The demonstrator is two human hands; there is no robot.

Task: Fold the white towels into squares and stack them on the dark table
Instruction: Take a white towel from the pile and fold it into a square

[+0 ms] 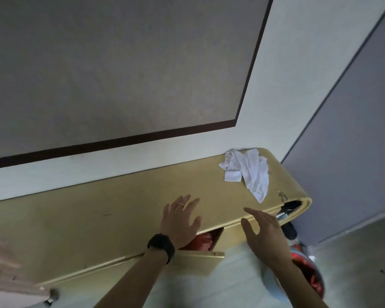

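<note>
A crumpled white towel [248,172] lies on the far right end of a yellow cabinet top [111,207]. My left hand [180,218], with a ring and a black wristband, hovers flat over the cabinet's front edge with fingers spread and straight. My right hand [263,232] is held in the air beside it, fingers relaxed and holding nothing. Both hands are well short of the towel. No dark table is in view.
A drawer [200,255] under the cabinet top stands partly pulled out, with something red inside. A grey panel with a dark border fills the wall [120,70] behind. A grey door or partition [353,134] stands at right. Pinkish cloth [2,270] shows at the lower left.
</note>
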